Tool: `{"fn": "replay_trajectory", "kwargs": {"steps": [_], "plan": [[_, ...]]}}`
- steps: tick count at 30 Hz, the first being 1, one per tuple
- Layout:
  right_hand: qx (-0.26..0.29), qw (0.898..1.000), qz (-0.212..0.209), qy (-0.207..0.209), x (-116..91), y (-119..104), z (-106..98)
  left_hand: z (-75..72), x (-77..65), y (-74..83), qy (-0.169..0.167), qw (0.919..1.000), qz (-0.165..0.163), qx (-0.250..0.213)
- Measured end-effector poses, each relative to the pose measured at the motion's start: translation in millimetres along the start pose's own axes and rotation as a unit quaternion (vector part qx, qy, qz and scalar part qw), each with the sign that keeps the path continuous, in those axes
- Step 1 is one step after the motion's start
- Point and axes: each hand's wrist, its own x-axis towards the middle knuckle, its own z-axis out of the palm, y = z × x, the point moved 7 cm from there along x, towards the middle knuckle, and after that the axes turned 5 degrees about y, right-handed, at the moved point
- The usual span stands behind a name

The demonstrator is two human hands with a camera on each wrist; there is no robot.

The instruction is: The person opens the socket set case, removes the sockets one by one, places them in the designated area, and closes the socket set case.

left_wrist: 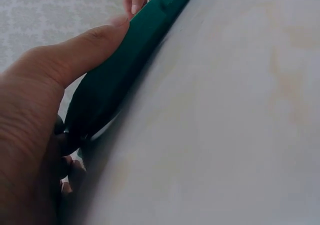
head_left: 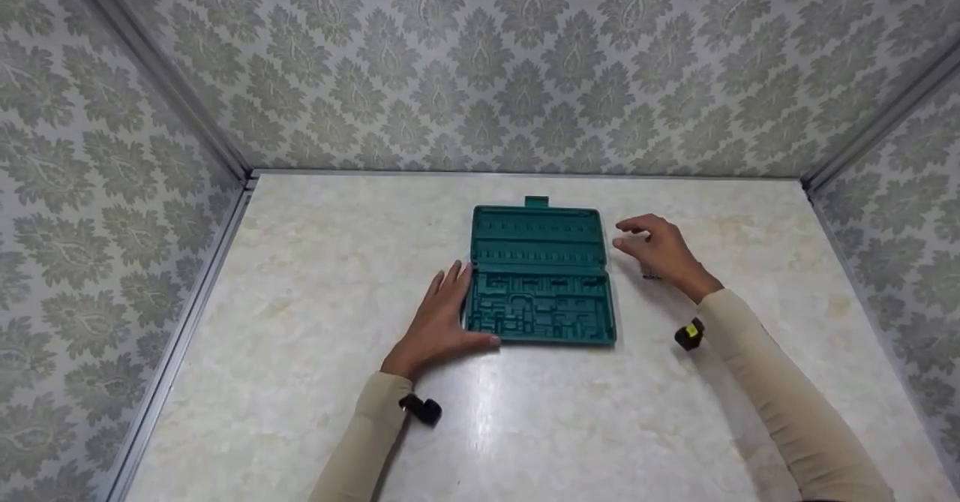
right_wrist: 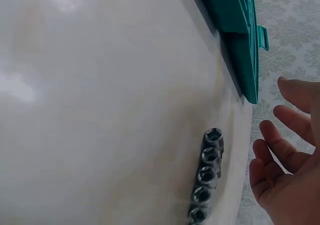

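Observation:
A green plastic tool case (head_left: 537,308) lies unfolded on the table, its lid (head_left: 537,235) laid back on the far side. Moulded recesses fill the near half. My left hand (head_left: 439,322) spans the case's near left corner, fingers stretched along the left side and thumb at the front edge; the left wrist view shows that thumb (left_wrist: 95,47) against the green wall. To the right of the lid, my right hand (head_left: 660,251) hovers with loosely bent fingers and nothing between them. Below it stands a row of metal sockets (right_wrist: 206,175), mostly hidden by the hand in the head view.
The pale marbled table (head_left: 315,262) extends around the case. Patterned wall panels (head_left: 480,67) enclose it at the back and both sides. The lid's latch tab (head_left: 536,202) sticks out toward the back wall. A small black camera is strapped at each wrist.

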Motion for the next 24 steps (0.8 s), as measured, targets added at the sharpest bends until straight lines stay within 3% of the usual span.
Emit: {"fn": "replay_trajectory", "kwargs": {"steps": [14, 24], "plan": [[-0.006, 0.998, 0.021, -0.055, 28.6, 0.4, 20.7, 1.7, -3.1, -0.9, 0.003, 0.9999, -0.004, -0.01], [-0.025, 0.997, 0.038, -0.066, 39.8, 0.8, 29.8, -0.1, -3.4, -1.2, 0.007, 0.9999, -0.007, -0.005]]}}
